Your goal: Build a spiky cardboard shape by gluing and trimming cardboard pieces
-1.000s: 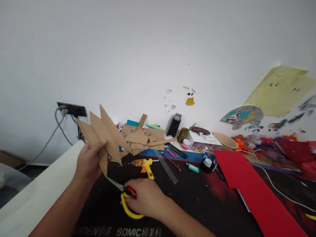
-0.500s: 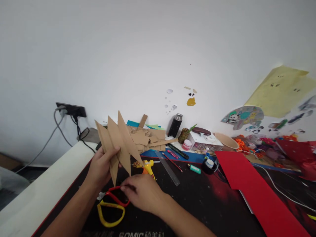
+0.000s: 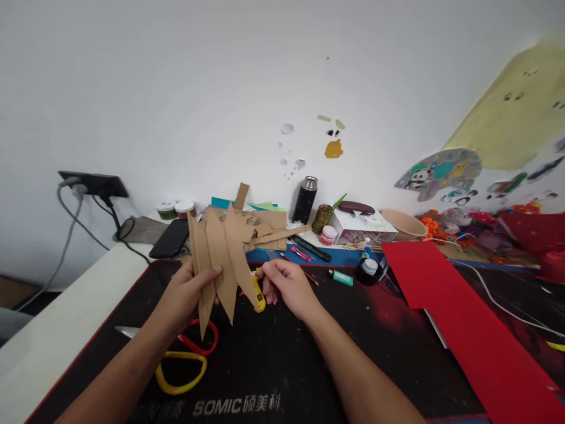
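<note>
Several pointed cardboard pieces [image 3: 219, 259], overlapping like a fan, are held upright in my left hand [image 3: 185, 291], its thumb across their front. My right hand [image 3: 289, 285] is just right of the pieces, fingers curled together beside the yellow glue gun [image 3: 260, 297]; what its fingertips hold, if anything, is too small to tell. The glue gun lies on the black mat, partly hidden behind the cardboard. Scissors with red and yellow handles [image 3: 182, 388] lie under my left forearm.
Cardboard scraps [image 3: 276, 221] are heaped by the wall, near a black flask [image 3: 304, 200] and a pink-lidded jar [image 3: 328, 235]. A phone [image 3: 170, 238] lies at the left. Red card [image 3: 459, 318] covers the right side, with a green glue stick [image 3: 342, 278] nearer the middle.
My right hand has moved up and right, away from the scissors' handles to beside the glue gun. My left hand still holds the cardboard pieces. The head view has shifted.
</note>
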`<state>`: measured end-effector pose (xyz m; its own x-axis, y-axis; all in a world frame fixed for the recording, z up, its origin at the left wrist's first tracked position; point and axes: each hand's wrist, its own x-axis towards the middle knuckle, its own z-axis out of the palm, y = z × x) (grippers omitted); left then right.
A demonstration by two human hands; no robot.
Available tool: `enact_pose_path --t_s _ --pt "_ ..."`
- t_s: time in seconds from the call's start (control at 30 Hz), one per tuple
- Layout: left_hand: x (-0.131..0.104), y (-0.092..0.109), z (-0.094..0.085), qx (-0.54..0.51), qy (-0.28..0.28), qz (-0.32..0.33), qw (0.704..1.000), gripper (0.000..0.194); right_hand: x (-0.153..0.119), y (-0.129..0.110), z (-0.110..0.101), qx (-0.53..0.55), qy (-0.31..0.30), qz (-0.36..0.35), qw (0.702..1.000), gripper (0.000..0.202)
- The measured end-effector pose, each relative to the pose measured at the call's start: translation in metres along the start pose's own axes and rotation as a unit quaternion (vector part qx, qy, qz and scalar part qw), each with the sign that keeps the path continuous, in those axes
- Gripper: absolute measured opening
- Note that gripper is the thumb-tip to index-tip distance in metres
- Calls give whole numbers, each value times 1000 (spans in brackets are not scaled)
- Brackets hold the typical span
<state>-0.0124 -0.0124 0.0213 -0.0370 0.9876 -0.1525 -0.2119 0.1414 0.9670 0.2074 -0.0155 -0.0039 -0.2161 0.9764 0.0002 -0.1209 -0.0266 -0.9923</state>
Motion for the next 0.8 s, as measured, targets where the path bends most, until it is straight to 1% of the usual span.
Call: enact_pose_path --t_s 0.1,0.2,0.3,0.37,0.6,0.7,0.8 --pt "0 -1 2 5 14 7 1000 43 -3 0 -1 7 -27 2 1000 60" --pt "1 -1 3 7 35 19 999 42 -4 3 4 -5 -68 26 997 63" --pt "1 1 5 -18 53 31 998 38 -6 6 9 -9 -108 57 993 68" --pt "1 4 5 -31 63 38 997 37 -7 6 11 1 -124 75 990 70" --pt "3 5 2 -29 60 51 997 40 -11 3 15 63 -119 127 983 63" --pt "2 5 3 -36 64 52 996 39 -12 4 16 82 -119 137 980 59" --pt "1 8 4 -41 67 51 996 42 -13 3 16 97 -126 139 977 59"
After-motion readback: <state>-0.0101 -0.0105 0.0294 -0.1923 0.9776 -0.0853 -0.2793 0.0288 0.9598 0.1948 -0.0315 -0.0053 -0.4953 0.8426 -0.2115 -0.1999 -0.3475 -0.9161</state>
